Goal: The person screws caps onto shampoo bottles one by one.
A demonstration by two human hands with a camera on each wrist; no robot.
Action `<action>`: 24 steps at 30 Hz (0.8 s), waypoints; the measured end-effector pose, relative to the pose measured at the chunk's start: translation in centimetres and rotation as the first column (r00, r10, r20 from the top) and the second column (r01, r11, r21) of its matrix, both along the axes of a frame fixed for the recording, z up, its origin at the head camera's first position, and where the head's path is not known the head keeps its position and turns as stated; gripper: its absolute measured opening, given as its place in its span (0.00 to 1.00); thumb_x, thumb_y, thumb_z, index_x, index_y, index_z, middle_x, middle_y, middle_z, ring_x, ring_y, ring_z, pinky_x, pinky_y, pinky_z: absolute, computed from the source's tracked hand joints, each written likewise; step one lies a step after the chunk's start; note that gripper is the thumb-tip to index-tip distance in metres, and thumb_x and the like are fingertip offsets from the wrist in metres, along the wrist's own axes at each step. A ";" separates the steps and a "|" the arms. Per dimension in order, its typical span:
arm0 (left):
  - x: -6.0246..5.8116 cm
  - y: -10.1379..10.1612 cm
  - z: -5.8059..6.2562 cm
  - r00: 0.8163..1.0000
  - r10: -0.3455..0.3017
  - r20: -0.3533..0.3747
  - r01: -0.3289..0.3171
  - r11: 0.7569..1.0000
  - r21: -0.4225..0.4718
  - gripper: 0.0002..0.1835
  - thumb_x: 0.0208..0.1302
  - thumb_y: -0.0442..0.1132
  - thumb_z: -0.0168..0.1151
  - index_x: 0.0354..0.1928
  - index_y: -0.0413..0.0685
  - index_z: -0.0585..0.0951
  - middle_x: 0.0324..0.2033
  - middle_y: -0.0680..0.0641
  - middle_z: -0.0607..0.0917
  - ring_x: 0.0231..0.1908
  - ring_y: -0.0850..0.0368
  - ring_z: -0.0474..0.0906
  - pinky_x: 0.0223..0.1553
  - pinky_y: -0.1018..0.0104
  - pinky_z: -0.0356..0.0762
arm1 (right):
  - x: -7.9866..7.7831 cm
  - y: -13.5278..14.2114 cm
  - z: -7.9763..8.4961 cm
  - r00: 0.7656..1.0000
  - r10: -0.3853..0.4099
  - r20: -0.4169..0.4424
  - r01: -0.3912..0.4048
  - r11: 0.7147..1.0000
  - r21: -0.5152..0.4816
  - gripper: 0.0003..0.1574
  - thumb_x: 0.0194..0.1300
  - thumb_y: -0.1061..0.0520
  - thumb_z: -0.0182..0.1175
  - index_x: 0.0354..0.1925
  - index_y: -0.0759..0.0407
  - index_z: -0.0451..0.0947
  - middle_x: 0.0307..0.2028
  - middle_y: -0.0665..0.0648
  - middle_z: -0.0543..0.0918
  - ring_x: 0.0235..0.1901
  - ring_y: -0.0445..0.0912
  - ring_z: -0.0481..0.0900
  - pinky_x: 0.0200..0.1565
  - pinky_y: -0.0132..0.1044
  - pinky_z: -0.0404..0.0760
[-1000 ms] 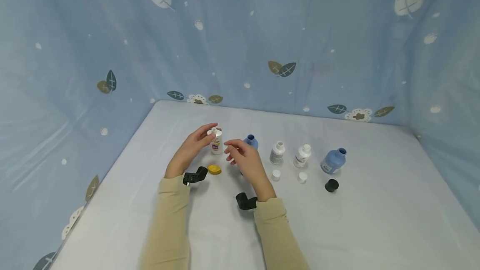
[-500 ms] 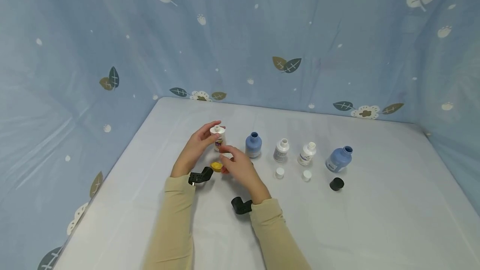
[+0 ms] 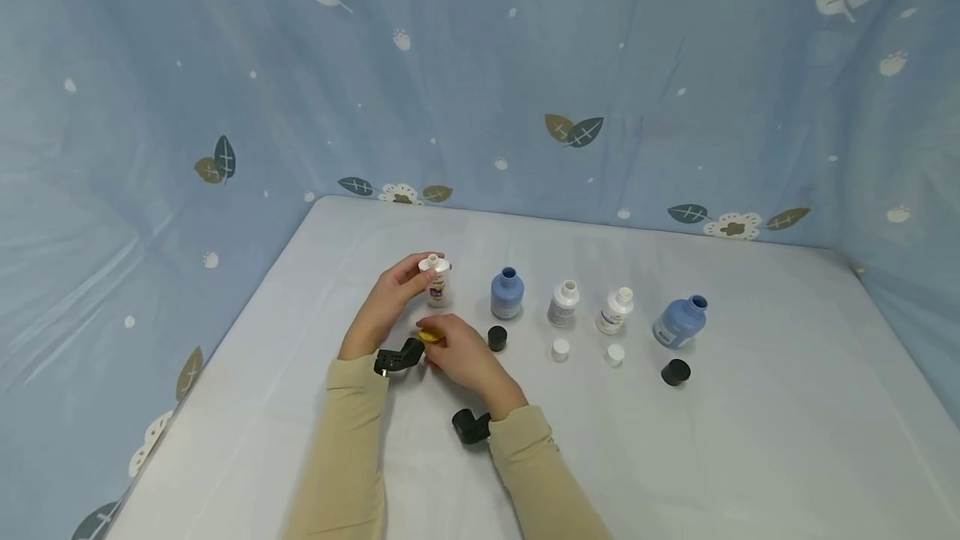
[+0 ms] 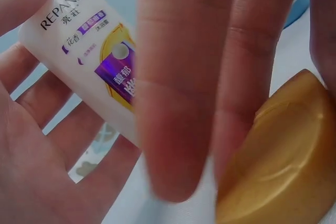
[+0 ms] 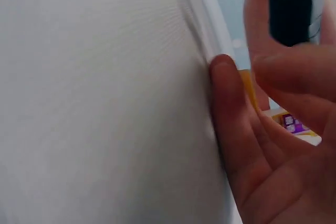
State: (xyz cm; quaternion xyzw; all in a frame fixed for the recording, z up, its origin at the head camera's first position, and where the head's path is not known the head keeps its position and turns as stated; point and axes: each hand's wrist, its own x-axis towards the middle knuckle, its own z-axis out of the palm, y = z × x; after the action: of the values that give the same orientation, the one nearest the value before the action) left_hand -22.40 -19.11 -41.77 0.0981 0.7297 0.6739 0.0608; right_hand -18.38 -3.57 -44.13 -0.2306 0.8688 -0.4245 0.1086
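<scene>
In the head view my left hand (image 3: 386, 300) holds a small white body wash bottle (image 3: 437, 288) upright, its cap off and narrow neck showing. The left wrist view shows its purple and yellow label, with thumb and fingers around the bottle (image 4: 86, 51). Just in front of it my right hand (image 3: 468, 357) has its fingers and thumb around a yellow oval cap (image 3: 429, 337) at the tabletop. That cap (image 4: 283, 156) looks large in the left wrist view, where right-hand fingers (image 4: 178, 103) partly cover the bottle. Only a sliver of the cap (image 5: 247, 82) shows in the right wrist view.
To the right stand a blue bottle (image 3: 507, 294), two white bottles (image 3: 562, 304) and another blue bottle (image 3: 679, 322), all uncapped. Before them lie a black cap (image 3: 497, 338), two white caps (image 3: 560, 349) and another black cap (image 3: 676, 372). A blue curtain (image 3: 480, 65) surrounds the table.
My right hand has moved from beside the bottle down and left to the yellow cap, uncovering the nearer blue bottle and its black cap. My left hand has stayed at the white bottle.
</scene>
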 end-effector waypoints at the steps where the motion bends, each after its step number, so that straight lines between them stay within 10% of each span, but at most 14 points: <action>1: -0.1 -0.1 -0.3 1.000 -0.002 0.000 0.002 1.000 -0.005 0.21 0.61 0.49 0.55 0.56 0.55 0.72 0.53 0.51 0.73 0.56 0.58 0.65 0.57 0.54 0.56 | 0.0 0.0 -0.1 1.000 -0.008 -0.019 0.008 1.000 0.015 0.21 0.57 0.62 0.57 0.51 0.55 0.74 0.45 0.52 0.74 0.40 0.41 0.70 0.44 0.34 0.69; 12: -0.8 -0.4 -1.3 0.999 -0.047 -0.004 0.047 0.999 -0.015 0.22 0.61 0.52 0.54 0.57 0.57 0.71 0.55 0.54 0.71 0.56 0.59 0.64 0.58 0.54 0.53 | -0.2 0.2 -0.3 0.987 -0.147 -0.063 0.152 0.984 0.095 0.18 0.54 0.54 0.63 0.45 0.54 0.78 0.37 0.50 0.75 0.36 0.41 0.71 0.40 0.35 0.70; 24: 0.6 -0.4 1.1 0.991 -0.131 -0.010 0.131 0.991 0.010 0.19 0.65 0.41 0.50 0.58 0.46 0.70 0.51 0.45 0.75 0.52 0.53 0.70 0.56 0.55 0.60 | -0.2 0.6 0.9 0.960 -0.276 -0.055 0.261 0.945 -0.196 0.19 0.58 0.48 0.59 0.48 0.52 0.76 0.39 0.48 0.75 0.34 0.40 0.74 0.33 0.30 0.74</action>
State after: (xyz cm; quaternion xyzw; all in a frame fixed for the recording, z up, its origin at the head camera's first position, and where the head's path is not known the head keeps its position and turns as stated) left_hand -21.77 -19.48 -40.70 0.1492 0.7183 0.6720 0.1011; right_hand -18.58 -3.02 -43.28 -0.1364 0.8522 -0.5051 -0.0076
